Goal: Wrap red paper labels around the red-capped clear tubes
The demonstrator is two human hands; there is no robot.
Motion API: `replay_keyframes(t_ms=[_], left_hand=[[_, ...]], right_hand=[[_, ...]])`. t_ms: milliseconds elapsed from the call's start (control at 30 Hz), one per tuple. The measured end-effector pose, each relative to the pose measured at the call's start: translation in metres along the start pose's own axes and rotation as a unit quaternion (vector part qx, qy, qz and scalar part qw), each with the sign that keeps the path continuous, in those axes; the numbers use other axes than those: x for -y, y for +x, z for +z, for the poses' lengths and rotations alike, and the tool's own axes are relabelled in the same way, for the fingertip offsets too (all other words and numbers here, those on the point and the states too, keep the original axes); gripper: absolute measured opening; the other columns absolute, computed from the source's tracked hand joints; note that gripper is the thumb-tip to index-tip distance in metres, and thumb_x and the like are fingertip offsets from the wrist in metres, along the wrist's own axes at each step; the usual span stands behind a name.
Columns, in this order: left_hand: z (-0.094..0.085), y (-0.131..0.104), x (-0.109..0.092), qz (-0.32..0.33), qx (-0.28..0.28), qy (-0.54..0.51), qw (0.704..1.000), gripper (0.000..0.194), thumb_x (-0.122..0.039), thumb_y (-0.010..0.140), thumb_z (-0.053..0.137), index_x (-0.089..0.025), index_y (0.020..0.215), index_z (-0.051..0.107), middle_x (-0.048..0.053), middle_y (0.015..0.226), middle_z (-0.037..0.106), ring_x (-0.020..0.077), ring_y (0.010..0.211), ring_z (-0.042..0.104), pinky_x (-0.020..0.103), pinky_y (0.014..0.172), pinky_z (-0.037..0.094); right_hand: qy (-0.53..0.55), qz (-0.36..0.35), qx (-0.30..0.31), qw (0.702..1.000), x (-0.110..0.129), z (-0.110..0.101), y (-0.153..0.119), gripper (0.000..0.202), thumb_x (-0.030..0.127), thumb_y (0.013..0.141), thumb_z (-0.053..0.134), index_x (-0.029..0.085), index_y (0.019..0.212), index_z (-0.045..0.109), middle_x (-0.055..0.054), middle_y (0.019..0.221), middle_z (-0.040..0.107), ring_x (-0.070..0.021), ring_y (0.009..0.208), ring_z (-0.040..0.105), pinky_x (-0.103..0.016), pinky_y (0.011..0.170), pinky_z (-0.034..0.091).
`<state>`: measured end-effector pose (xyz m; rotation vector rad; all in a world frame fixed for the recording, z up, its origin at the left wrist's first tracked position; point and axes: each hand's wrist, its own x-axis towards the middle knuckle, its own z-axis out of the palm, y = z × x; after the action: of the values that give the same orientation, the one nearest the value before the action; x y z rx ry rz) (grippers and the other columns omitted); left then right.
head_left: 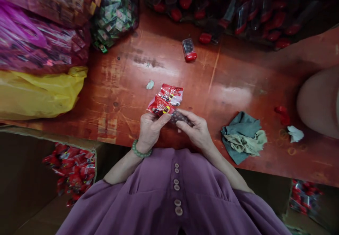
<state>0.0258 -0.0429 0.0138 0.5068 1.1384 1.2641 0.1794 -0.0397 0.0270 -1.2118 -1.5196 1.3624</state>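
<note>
My left hand (150, 127), with a green bead bracelet at the wrist, pinches a red printed wrapper (162, 104) with yellow and white marks. My right hand (194, 127) grips a small clear container (176, 117) filled with dark round beads. The container's near end meets the wrapper, and fingers cover part of it. Whether it sits inside the wrapper or beside it, I cannot tell. Farther off on the table, a similar clear container with a red cap (189, 51) lies by itself.
Filled bags (45, 44) and a yellow bag (42, 92) crowd the left. Many red-capped clear containers (243, 12) lie at the back. A grey-green cloth (243, 137) and a pale round vessel (320, 102) are right. Below left, a cardboard box (23, 164) holds red packets (75, 168).
</note>
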Motion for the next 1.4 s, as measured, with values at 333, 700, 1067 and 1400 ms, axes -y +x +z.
replay_keyframes(t_ms=[333, 700, 1067, 1400], left_hand=[[0.000, 0.000, 0.002, -0.026, 0.011, -0.006, 1.000, 0.022, -0.038, 0.068, 0.086, -0.021, 0.080, 0.079, 0.000, 0.080, 0.077, 0.0112, 0.071, 0.068, 0.024, 0.074, 0.056], [0.007, 0.008, -0.008, -0.018, -0.006, -0.077, 0.997, 0.024, -0.038, 0.065, 0.088, -0.021, 0.077, 0.077, 0.000, 0.077, 0.076, 0.0131, 0.071, 0.069, 0.027, 0.079, 0.056], [0.001, 0.016, -0.006, -0.052, 0.025, -0.026, 0.998, 0.020, -0.035, 0.067, 0.086, -0.021, 0.079, 0.079, 0.002, 0.080, 0.078, 0.0120, 0.071, 0.068, 0.025, 0.075, 0.056], [-0.022, 0.025, -0.015, 0.058, -0.025, 0.015, 0.998, 0.034, -0.045, 0.071, 0.083, -0.022, 0.095, 0.079, 0.004, 0.093, 0.078, 0.0151, 0.082, 0.070, 0.027, 0.082, 0.055]], right_hand=[[0.116, 0.081, -0.018, 0.990, -0.006, 0.010, 0.000, 0.034, 0.033, 0.084, 0.073, 0.027, 0.113, 0.058, 0.004, 0.083, 0.070, -0.0094, 0.061, 0.067, -0.025, 0.062, 0.061], [-0.019, -0.003, -0.050, 0.999, -0.005, 0.008, 0.002, 0.027, 0.028, 0.084, 0.074, 0.027, 0.110, 0.068, 0.000, 0.098, 0.075, -0.0136, 0.080, 0.072, -0.030, 0.075, 0.061], [-0.027, 0.010, -0.109, 0.994, -0.012, 0.011, 0.006, 0.027, 0.030, 0.083, 0.073, 0.026, 0.110, 0.068, -0.003, 0.094, 0.074, -0.0129, 0.067, 0.069, -0.030, 0.065, 0.063], [-0.031, 0.011, -0.076, 0.997, -0.016, 0.012, 0.004, 0.028, 0.028, 0.088, 0.070, 0.027, 0.115, 0.068, -0.001, 0.095, 0.074, -0.0107, 0.062, 0.068, -0.028, 0.062, 0.062]])
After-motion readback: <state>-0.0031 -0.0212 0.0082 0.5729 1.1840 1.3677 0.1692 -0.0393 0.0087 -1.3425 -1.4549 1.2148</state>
